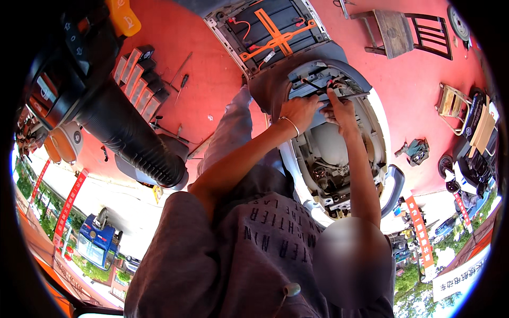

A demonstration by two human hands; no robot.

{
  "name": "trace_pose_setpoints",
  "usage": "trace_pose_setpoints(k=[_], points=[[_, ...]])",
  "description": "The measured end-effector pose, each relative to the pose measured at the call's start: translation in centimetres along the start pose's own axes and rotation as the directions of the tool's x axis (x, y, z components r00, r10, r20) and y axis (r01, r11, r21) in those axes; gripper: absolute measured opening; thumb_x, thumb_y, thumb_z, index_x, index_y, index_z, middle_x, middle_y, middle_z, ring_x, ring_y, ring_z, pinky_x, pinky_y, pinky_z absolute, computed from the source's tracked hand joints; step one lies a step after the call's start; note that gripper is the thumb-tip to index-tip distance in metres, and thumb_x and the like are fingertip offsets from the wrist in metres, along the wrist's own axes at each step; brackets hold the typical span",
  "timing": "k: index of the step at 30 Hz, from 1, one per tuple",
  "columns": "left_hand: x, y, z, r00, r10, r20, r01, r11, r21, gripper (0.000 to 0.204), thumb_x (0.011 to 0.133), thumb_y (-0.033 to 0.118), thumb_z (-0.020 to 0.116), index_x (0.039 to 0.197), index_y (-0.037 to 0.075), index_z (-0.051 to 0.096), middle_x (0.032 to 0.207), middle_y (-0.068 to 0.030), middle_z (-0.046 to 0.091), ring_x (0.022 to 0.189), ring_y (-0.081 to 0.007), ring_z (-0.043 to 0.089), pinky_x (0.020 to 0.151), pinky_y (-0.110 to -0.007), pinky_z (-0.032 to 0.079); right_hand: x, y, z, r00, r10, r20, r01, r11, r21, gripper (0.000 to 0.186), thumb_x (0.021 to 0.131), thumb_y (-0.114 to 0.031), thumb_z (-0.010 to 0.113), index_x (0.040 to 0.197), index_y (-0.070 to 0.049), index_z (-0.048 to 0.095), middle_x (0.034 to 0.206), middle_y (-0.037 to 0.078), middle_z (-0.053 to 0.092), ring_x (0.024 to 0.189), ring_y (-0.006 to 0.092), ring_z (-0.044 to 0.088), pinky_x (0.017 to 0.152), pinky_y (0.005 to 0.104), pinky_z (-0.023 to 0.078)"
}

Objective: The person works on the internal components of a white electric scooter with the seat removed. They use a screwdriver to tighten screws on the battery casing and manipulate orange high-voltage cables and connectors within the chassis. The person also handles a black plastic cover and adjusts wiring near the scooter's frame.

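Both my hands work at the open body of a scooter [379, 127], over the end of its cavity with wires and connectors. My left hand [301, 112], with a bracelet at the wrist, has its fingers bent and closed at the cavity's rim; what they pinch is hidden. Just beside it, my right hand [339, 110] is curled with the thumb and fingers together near a dark, narrow bar [355, 96]. Whether the hand grips that bar, I cannot make out. Beyond the hands, an orange strap [279, 40] crosses black batteries [260, 32] in the scooter's floor.
Several long battery blocks [138, 79] lie on the red floor [212, 63], with a screwdriver [184, 81] nearby. A black handlebar grip [127, 138] fills the left side. A wooden chair [392, 34] stands at the far right, with a dark bag [417, 151] nearer.
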State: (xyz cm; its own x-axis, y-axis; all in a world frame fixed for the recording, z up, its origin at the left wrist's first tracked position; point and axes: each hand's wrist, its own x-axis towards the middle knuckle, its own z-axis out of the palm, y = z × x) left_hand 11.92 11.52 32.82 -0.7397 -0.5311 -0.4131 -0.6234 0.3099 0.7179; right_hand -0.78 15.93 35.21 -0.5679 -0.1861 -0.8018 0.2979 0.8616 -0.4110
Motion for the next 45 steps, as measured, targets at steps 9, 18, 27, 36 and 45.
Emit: trace_pose_setpoints(k=[9, 18, 27, 36, 45], points=[[0.7, 0.7, -0.9, 1.000, -0.029, -0.008, 0.030, 0.994, 0.105, 0.029, 0.083, 0.036, 0.045, 0.079, 0.008, 0.052, 0.063, -0.0106, 0.058, 0.061, -0.0297, 0.058, 0.049, -0.040, 0.045, 4.6, -2.2, -1.0, 0.415, -0.322, 0.851, 0.761, -0.389, -0.519, 0.017, 0.061, -0.006, 0.060, 0.078, -0.005, 0.057, 0.073, 0.015, 0.060, 0.070, 0.0257, 0.060, 0.060, 0.0368, 0.048], [4.7, -3.5, -5.5, 0.942, -0.231, -0.244, 0.043, 0.803, -0.595, 0.010, 0.084, 0.010, 0.048, 0.090, 0.005, 0.056, 0.073, -0.0101, 0.059, 0.057, -0.0162, 0.056, 0.051, -0.028, 0.046, 0.7, 0.3, 5.9, 0.945, -0.316, 0.078, 0.275, 0.647, -0.711, 0.010, 0.066, -0.008, 0.057, 0.069, 0.002, 0.057, 0.075, 0.023, 0.059, 0.074, 0.0351, 0.059, 0.067, 0.0400, 0.047], [-0.4, -2.4, 1.6, 0.961, -0.012, -0.278, -0.096, 0.923, -0.373, 0.025, 0.073, -0.008, 0.046, 0.094, 0.003, 0.053, 0.075, -0.0146, 0.059, 0.066, -0.0227, 0.059, 0.062, -0.030, 0.048, 2.5, 1.0, 4.1, 0.816, 0.576, -0.049, -0.330, 0.534, 0.778, 0.008, 0.079, -0.005, 0.037, 0.074, -0.003, 0.042, 0.066, 0.008, 0.046, 0.049, 0.0189, 0.041, 0.042, 0.0298, 0.034], [-0.8, -1.8, -0.5, 0.967, 0.162, -0.198, -0.160, 0.987, 0.023, 0.017, 0.078, 0.021, 0.055, 0.074, 0.005, 0.050, 0.064, -0.0109, 0.055, 0.067, -0.0271, 0.054, 0.061, -0.037, 0.041, -0.5, -1.0, -1.5, 0.957, 0.240, 0.164, -0.246, 0.969, 0.014, 0.026, 0.077, -0.020, 0.059, 0.088, 0.002, 0.050, 0.071, 0.010, 0.051, 0.057, 0.0220, 0.054, 0.049, 0.0296, 0.047], [-0.8, -3.0, -1.0, 0.949, 0.239, -0.204, -0.207, 0.964, 0.166, 0.016, 0.076, 0.022, 0.056, 0.074, 0.007, 0.053, 0.063, -0.0072, 0.054, 0.068, -0.0234, 0.053, 0.061, -0.033, 0.040, 0.4, -1.1, -1.6, 0.385, -0.439, 0.811, 0.643, -0.503, -0.578, 0.016, 0.071, -0.014, 0.058, 0.080, 0.000, 0.059, 0.080, 0.011, 0.052, 0.073, 0.0214, 0.059, 0.056, 0.0259, 0.050]])
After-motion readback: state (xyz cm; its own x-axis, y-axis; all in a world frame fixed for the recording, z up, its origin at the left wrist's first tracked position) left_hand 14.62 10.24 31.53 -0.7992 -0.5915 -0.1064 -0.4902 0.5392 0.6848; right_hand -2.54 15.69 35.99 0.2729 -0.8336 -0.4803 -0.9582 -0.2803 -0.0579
